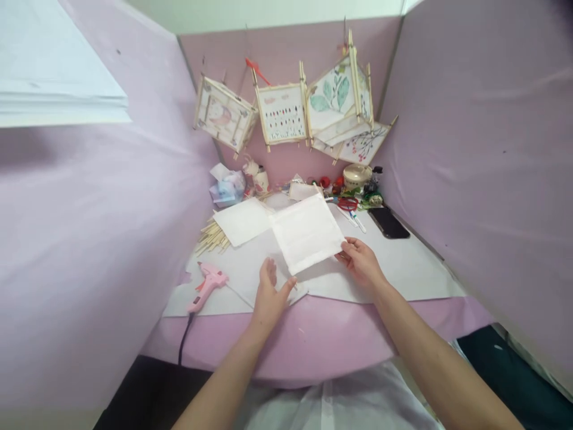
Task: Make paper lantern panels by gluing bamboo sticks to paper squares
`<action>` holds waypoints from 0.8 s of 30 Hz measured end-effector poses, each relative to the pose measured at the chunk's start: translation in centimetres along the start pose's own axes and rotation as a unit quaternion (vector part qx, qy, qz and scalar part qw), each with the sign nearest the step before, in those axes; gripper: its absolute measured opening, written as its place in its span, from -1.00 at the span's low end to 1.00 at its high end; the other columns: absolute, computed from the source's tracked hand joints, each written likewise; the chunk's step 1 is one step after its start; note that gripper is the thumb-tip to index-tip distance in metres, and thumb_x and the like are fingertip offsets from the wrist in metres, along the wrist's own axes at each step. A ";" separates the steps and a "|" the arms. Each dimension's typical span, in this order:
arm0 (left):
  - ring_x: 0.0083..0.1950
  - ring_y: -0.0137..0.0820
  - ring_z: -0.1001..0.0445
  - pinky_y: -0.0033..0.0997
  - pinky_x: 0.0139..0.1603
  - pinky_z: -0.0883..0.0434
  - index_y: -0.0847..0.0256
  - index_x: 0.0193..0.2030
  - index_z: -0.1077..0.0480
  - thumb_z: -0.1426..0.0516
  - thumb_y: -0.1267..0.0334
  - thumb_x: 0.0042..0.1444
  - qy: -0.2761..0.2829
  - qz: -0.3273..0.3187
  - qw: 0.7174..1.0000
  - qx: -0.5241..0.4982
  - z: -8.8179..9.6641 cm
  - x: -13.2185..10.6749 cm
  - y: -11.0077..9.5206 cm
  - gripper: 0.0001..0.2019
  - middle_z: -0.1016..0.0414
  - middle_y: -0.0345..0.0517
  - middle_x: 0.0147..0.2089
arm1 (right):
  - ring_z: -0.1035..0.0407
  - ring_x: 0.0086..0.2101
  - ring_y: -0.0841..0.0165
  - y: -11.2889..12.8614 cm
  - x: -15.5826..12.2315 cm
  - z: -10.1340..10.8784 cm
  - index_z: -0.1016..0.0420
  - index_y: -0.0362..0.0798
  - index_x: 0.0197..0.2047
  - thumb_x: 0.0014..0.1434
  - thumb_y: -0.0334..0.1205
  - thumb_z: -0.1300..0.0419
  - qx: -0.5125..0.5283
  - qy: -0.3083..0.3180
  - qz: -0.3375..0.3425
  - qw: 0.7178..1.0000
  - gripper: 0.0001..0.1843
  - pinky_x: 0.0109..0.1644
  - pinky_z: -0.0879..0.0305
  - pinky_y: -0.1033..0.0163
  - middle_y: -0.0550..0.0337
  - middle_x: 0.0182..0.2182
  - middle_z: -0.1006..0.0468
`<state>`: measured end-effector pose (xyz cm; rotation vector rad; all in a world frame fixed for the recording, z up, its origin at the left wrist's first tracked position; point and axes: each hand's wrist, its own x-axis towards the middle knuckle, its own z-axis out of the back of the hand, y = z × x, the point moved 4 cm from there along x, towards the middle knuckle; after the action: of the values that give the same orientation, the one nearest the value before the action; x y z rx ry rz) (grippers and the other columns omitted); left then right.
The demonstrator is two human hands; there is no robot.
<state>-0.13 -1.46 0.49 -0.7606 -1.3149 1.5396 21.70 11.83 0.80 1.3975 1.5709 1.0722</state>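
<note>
My right hand [359, 260] pinches the lower right corner of a square white paper panel [308, 232], which is held up tilted above the table. My left hand [271, 292] is near the panel's lower left corner, apart from it, thumb and fingers spread. Beneath the left hand lies another white panel [299, 294], mostly covered by the hand. A further white panel [244, 221] rests farther back on the left, on top of a pile of thin wooden sticks [213, 237]. The pink glue gun [208, 285] lies left of my left hand.
White paper [380, 280] covers the pink-clothed table. A phone [388, 223], red-handled scissors [347, 204] and pens [353, 220] lie at the right. Stick-framed lanterns [283, 113] hang at the back. A tissue pack [228, 188] stands back left. Pink cloth walls [452, 149] enclose the sides.
</note>
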 end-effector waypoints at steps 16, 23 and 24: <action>-0.10 -0.16 -0.62 -0.04 0.11 -0.48 0.25 -0.16 -0.53 -0.36 0.15 -0.03 0.095 0.079 0.961 -0.245 -1.1 3.4 -0.7 -0.69 -0.63 0.06 -0.06 | -0.53 -0.35 0.40 -0.9 -0.6 -0.8 -0.53 -0.04 -0.30 -0.13 -0.02 -0.48 0.100 0.081 -0.032 0.991 -0.61 -0.13 -0.50 0.24 0.22 -0.36 -0.65; 0.04 -0.16 -0.57 0.00 0.26 -0.37 0.28 -0.07 -0.50 -0.34 0.15 0.01 0.131 0.072 0.949 -0.279 -1.3 3.2 -1.1 -0.63 -0.56 0.09 0.09 | -0.50 -0.40 0.43 -1.0 -0.5 -0.2 -0.48 -0.02 -0.42 -0.13 -0.07 -0.49 0.104 0.059 -0.047 0.992 -0.67 -0.14 -0.50 0.25 0.27 -0.45 -0.59; 0.04 -0.16 -0.57 -0.01 0.26 -0.36 0.30 -0.09 -0.51 -0.34 0.15 0.01 0.129 0.071 0.948 -0.281 -1.3 3.2 -1.0 -0.64 -0.57 0.09 0.08 | -0.50 -0.41 0.43 -1.0 -0.5 -0.2 -0.46 -0.02 -0.43 -0.13 -0.08 -0.49 0.103 0.060 -0.049 0.992 -0.68 -0.15 -0.50 0.26 0.28 -0.48 -0.57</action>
<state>0.15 2.02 1.55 -1.3912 -1.5379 1.1177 21.21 11.25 -0.03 1.3943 1.8627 0.9724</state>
